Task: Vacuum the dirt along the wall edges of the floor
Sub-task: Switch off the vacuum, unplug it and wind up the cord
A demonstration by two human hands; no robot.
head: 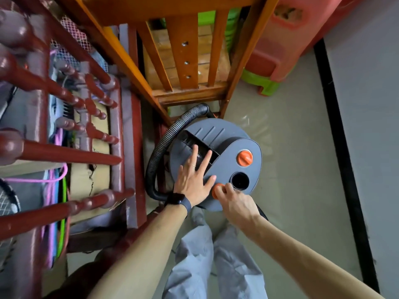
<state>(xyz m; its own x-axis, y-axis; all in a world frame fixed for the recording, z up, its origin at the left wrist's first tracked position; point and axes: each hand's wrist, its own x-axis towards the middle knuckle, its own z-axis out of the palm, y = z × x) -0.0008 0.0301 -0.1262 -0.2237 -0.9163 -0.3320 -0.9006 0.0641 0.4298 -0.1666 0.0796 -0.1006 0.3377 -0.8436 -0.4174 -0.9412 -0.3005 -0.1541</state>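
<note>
We find vacuum point(228, 145) standing on floor point(291, 169) at foot of wooden chair point(183, 61). Hose point(155, 156) loops off its left side.

Left hand point(192, 180): flat on lid, fingers straight and spread, pressing.

Right hand point(235, 203): fingers curled round near orange knob point(216, 190), pinching it.

We judge step in hand: working that knob. Recommend bracing body with left palm so canister cannot swivel, and turning by fingertips, unforced.

Dark skirting strip point(341, 137) lies well apart, to right.
</note>
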